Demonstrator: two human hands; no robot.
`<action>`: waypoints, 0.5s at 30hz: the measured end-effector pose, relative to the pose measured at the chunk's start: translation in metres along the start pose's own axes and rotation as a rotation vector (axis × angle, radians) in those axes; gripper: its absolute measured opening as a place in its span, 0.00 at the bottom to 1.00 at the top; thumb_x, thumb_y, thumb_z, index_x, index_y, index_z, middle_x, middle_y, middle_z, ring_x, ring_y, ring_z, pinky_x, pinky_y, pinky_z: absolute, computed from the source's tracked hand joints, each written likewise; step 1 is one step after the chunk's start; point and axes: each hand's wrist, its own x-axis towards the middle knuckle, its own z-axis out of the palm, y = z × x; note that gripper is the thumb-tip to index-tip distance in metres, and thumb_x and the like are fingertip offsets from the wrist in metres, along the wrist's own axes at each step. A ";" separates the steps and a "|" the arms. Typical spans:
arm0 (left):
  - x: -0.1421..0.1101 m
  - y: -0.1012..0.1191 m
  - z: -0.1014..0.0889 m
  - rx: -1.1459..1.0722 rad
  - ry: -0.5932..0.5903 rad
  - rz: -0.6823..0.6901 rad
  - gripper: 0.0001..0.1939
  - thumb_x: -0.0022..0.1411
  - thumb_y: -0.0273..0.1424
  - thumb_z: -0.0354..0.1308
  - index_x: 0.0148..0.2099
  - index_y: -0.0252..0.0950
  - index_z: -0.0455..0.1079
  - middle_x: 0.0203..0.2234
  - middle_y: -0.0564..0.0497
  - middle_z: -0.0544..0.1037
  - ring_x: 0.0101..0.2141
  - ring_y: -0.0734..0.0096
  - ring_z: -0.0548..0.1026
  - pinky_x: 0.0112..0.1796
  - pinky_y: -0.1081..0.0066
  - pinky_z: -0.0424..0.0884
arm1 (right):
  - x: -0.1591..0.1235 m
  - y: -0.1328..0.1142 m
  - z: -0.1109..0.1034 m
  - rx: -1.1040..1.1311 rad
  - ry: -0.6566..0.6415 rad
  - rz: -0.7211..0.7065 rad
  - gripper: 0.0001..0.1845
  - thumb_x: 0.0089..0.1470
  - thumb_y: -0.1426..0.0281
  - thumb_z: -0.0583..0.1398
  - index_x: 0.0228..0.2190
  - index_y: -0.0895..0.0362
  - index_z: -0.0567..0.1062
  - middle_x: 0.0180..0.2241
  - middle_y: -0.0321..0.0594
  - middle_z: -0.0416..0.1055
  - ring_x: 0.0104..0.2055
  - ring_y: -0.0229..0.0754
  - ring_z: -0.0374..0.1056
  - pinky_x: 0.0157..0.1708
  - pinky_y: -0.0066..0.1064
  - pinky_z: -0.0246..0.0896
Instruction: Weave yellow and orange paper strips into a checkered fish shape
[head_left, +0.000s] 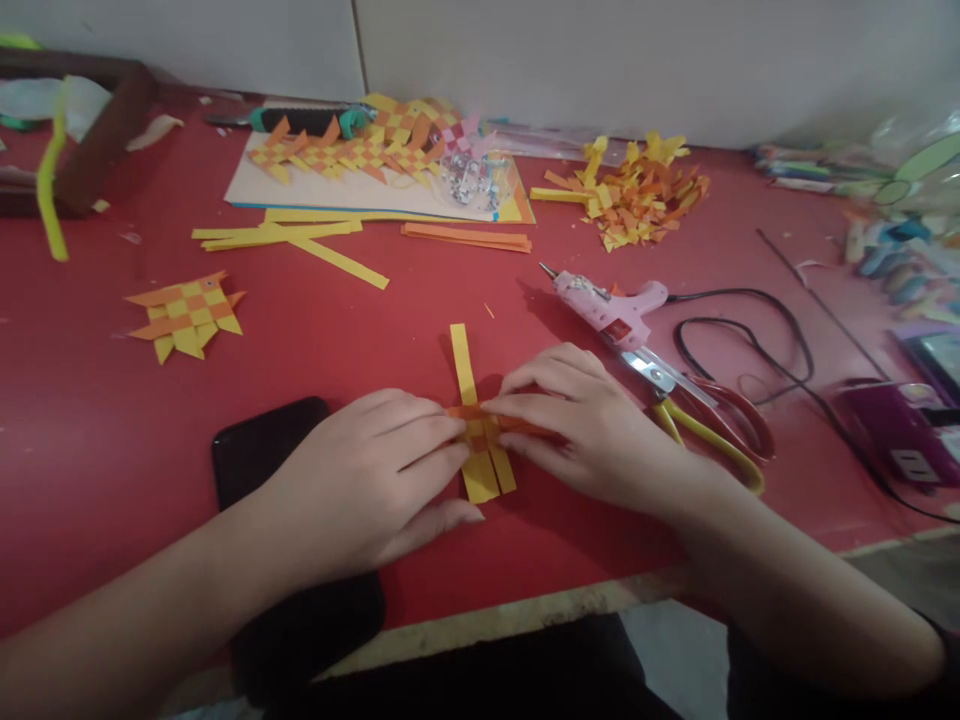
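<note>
A small weave of yellow and orange paper strips point(480, 440) lies on the red table point(337, 330) between my hands. My left hand point(375, 480) rests on its left side with fingers pressed together on the strips. My right hand point(585, 420) comes from the right, its fingertips pinching an orange strip across the yellow ones. One long yellow strip point(462, 362) sticks out away from me.
A finished woven piece point(186, 316) lies at the left. A pink glue gun point(611, 308) with its black cord, and scissors point(705, 410), lie right of my right hand. A black phone point(262, 450) sits under my left wrist. Loose strips point(300, 236), woven pieces and scraps point(630, 195) lie farther back.
</note>
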 end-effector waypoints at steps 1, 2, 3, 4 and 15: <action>0.000 0.000 0.000 -0.012 0.001 0.001 0.20 0.72 0.40 0.51 0.44 0.29 0.77 0.41 0.40 0.82 0.41 0.55 0.78 0.42 0.56 0.75 | 0.000 -0.001 0.000 -0.001 -0.013 -0.006 0.11 0.61 0.68 0.60 0.44 0.54 0.79 0.41 0.44 0.75 0.45 0.47 0.66 0.46 0.44 0.62; 0.000 0.001 0.001 -0.019 0.001 -0.002 0.20 0.71 0.40 0.52 0.44 0.28 0.77 0.41 0.39 0.82 0.41 0.54 0.78 0.42 0.56 0.76 | 0.000 -0.002 0.000 -0.002 -0.023 -0.010 0.12 0.62 0.68 0.60 0.45 0.54 0.79 0.41 0.44 0.75 0.45 0.48 0.66 0.46 0.44 0.62; 0.000 0.001 0.001 -0.023 -0.002 -0.007 0.19 0.71 0.40 0.52 0.44 0.28 0.77 0.42 0.39 0.82 0.42 0.53 0.78 0.42 0.55 0.76 | 0.000 -0.002 0.000 -0.002 -0.030 -0.015 0.12 0.61 0.69 0.59 0.45 0.54 0.80 0.41 0.44 0.75 0.46 0.48 0.66 0.46 0.45 0.62; 0.000 0.001 0.001 -0.025 -0.001 -0.010 0.19 0.71 0.39 0.53 0.45 0.28 0.77 0.42 0.39 0.82 0.41 0.53 0.79 0.42 0.55 0.76 | 0.001 -0.003 0.000 0.001 -0.030 -0.021 0.13 0.61 0.69 0.59 0.46 0.54 0.80 0.41 0.44 0.75 0.45 0.48 0.66 0.46 0.45 0.62; -0.002 0.002 0.000 -0.014 -0.020 0.012 0.20 0.70 0.40 0.53 0.47 0.27 0.77 0.43 0.38 0.82 0.42 0.51 0.78 0.44 0.53 0.76 | 0.005 -0.005 0.009 0.079 0.119 0.039 0.09 0.60 0.64 0.61 0.39 0.57 0.76 0.37 0.43 0.76 0.40 0.45 0.68 0.43 0.40 0.62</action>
